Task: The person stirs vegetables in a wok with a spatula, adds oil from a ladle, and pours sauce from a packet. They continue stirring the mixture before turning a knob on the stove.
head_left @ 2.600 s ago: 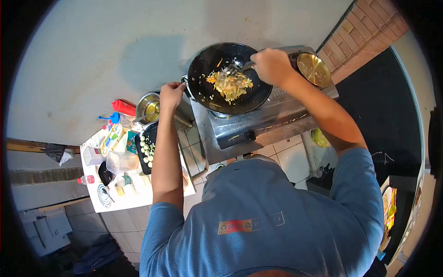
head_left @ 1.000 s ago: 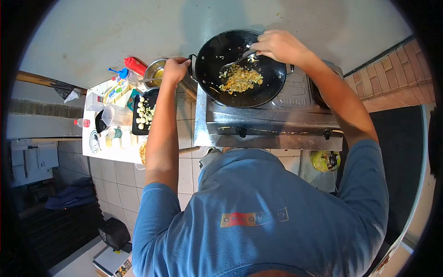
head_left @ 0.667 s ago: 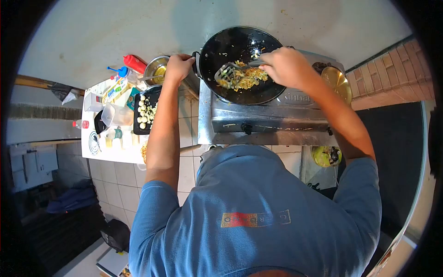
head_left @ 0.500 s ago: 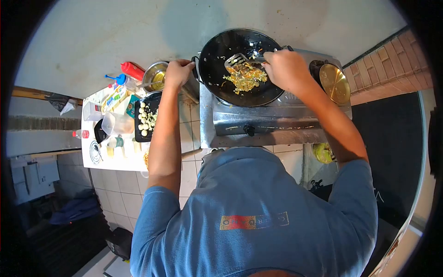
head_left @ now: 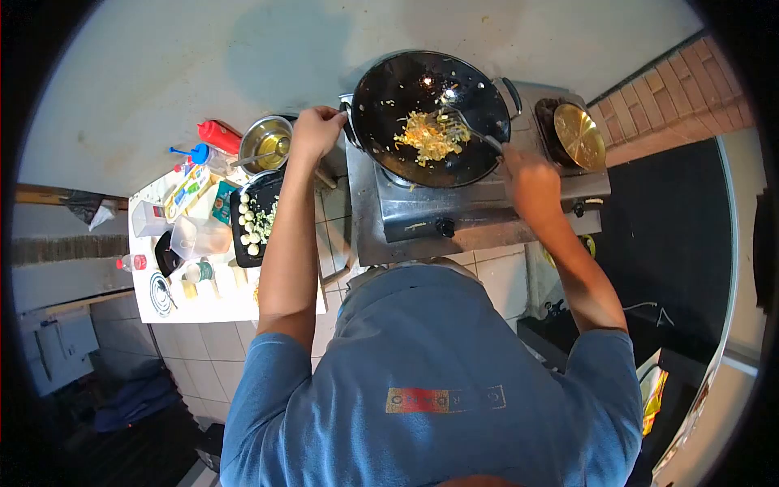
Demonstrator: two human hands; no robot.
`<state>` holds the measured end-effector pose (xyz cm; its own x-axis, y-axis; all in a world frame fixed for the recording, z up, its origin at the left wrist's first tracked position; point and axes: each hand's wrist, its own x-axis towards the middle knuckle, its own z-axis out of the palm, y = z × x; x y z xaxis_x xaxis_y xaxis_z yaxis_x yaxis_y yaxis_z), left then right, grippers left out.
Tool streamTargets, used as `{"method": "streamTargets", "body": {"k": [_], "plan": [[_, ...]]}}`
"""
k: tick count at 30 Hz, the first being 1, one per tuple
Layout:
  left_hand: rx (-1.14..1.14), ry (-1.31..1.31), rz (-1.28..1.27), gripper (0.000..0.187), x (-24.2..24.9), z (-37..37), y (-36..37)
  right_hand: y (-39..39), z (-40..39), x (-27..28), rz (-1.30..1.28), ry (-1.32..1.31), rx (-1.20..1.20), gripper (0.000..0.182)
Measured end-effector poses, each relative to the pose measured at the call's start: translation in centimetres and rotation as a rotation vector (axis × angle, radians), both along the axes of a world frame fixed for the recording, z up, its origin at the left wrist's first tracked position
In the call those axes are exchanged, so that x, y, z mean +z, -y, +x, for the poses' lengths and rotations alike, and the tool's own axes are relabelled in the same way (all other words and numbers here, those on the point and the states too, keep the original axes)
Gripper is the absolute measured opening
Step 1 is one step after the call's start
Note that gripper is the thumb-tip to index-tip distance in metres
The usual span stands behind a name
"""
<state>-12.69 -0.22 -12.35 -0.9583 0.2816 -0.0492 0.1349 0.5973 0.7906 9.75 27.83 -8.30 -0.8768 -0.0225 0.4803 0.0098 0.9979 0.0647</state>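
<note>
A black wok [head_left: 406,85] sits tilted on the metal stove, with chopped orange and yellow food [head_left: 430,136] gathered in its middle. At the wok's left side, my left hand [head_left: 316,132] is closed on the loop handle. My right hand [head_left: 529,180] grips the handle of a slotted metal spatula [head_left: 477,132] at the wok's right rim. The spatula's head lies at the right edge of the food.
Right of the wok, a gold-coloured pan [head_left: 579,136] rests on the stove [head_left: 495,207]. On the left, a white table [head_left: 219,304] bears a black tray [head_left: 264,191] of white pieces, a metal bowl [head_left: 266,128], a red bottle [head_left: 219,136] and plastic containers.
My right hand has moved down and right, and the spatula head has shifted from the food's top left to its right edge. The view has shifted slightly.
</note>
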Motion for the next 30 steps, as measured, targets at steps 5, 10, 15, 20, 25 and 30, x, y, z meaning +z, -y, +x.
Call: {"method": "streamTargets", "body": {"k": [5, 10, 15, 20, 25, 30], "plan": [[-0.010, 0.013, -0.029, 0.036, 0.7, 0.5, -0.4, 0.2, 0.1, 2.1, -0.052, -0.073, -0.132, 0.023], [-0.023, 0.029, -0.006, 0.043, 1.1, 0.7, -0.4, 0.8, 0.5, 1.0, -0.203, 0.426, -0.366, 0.039], [0.048, -0.176, -0.118, 0.048, 0.9, 1.7, -0.1, -1.4, 0.5, -1.1, -0.588, 0.464, -0.442, 0.045], [-0.043, -0.035, 0.300, 0.053, 6.8, 6.7, -2.7, -1.2, 1.2, 3.3, -0.898, 0.331, -0.453, 0.056], [-0.408, 0.673, 0.740, 0.081, 8.4, 9.5, -7.6, 2.4, 1.7, 10.2, -0.804, -0.132, -0.249, 0.042], [-0.533, 0.800, 0.748, 0.103, 9.0, 12.7, -10.9, 6.7, 1.5, 6.4, -0.633, 0.039, -0.300, 0.031]]}}
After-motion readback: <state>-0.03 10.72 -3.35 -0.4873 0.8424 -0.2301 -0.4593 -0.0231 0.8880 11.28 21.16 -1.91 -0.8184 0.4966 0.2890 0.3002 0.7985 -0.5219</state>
